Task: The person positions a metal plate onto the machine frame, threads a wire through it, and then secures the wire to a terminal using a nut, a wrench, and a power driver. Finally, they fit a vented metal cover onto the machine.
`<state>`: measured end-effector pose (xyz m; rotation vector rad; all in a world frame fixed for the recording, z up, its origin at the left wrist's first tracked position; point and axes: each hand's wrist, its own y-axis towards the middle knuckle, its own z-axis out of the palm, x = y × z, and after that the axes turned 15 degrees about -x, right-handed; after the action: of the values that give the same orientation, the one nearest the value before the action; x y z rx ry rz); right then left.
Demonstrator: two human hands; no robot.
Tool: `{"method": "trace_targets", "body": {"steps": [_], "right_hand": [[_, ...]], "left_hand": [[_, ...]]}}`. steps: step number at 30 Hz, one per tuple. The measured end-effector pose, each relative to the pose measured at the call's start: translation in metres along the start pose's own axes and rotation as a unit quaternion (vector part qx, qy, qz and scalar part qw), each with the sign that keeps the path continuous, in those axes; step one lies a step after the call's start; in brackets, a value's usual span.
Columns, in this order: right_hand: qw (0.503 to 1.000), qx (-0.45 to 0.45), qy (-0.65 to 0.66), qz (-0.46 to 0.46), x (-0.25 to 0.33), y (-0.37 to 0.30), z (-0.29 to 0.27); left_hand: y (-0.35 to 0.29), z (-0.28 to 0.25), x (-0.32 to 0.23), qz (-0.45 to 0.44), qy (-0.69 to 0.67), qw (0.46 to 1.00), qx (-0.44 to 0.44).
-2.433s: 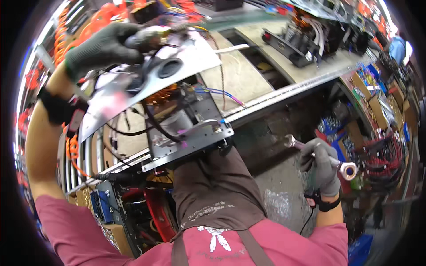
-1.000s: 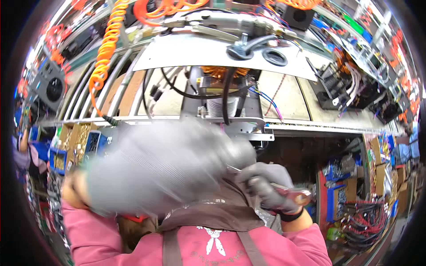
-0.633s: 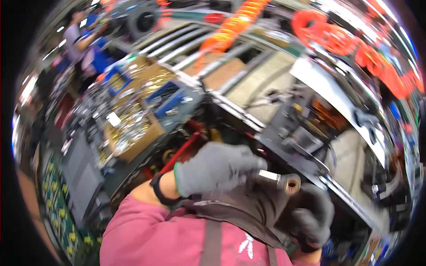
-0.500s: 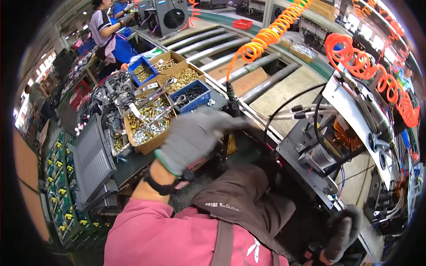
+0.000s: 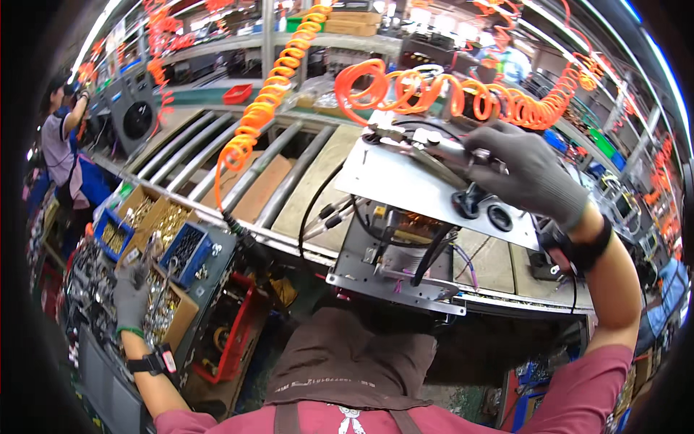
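In a grey glove, my left hand is over the left edge of a cardboard box of small metal parts; its fingers are blurred, and what they touch is unclear. My right hand, also gloved, is closed around a grey cylindrical tool above a white metal panel. Black ring-shaped parts sit on the panel below that hand. The panel lies over an open machine chassis with a copper coil and dark hoses.
An orange coiled air hose hangs down to a dark power driver. Red coiled hose crosses behind the panel. A blue bin of black screws and a red bin are at left. Conveyor rollers lie behind; a person stands far left.
My view has swung right. My right hand has risen from low by my side onto the tool above the panel. My left hand has drawn back left to the parts boxes.
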<state>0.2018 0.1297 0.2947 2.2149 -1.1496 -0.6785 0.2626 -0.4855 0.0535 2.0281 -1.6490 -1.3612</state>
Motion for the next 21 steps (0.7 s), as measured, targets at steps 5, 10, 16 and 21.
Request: {"method": "trace_targets", "body": {"steps": [5, 10, 16, 21], "right_hand": [[0.987, 0.137, -0.048, 0.069, -0.007, 0.037, 0.020], [0.981, 0.156, -0.067, 0.091, -0.001, 0.041, 0.015], [0.982, -0.059, -0.177, 0.030, -0.035, 0.058, -0.032], [0.956, -0.195, -0.195, 0.096, -0.072, -0.003, -0.124]], "left_hand": [[-0.010, 0.003, -0.020, -0.025, 0.164, 0.985, 0.053], [-0.016, -0.006, -0.106, -0.019, -0.048, 0.995, -0.080], [-0.028, 0.033, -0.228, 0.100, -0.193, 0.975, 0.038], [-0.055, 0.085, -0.286, 0.155, -0.294, 0.911, 0.242]]}}
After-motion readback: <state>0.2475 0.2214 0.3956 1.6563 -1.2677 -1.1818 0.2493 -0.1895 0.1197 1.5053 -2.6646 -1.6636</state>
